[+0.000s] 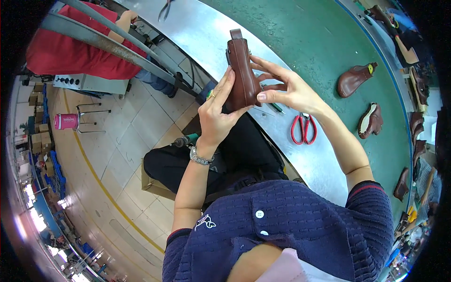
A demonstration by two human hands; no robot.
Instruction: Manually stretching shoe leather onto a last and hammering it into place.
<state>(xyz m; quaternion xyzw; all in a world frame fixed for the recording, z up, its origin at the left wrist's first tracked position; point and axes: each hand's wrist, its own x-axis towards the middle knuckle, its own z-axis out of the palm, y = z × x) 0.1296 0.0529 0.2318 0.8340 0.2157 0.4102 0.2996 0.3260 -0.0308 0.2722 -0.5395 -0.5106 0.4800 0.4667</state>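
A brown leather boot is raised in front of me over the table edge, its back seam facing me and a pull tab at the top. My left hand supports it from the left and below, fingers along its side. From the right, my right hand has its fingers spread along the boot, with thumb and fingertips touching the leather. Red-handled scissors lie on the metal table beside my right forearm. Next to the boot's lower end, a thin green tool rests on the table.
More brown shoes lie on the green surface to the right. Pliers are at the table's far end. A green-handled tool is by my leg. At left sit a person in red, a metal rail and a stool with a pink flask.
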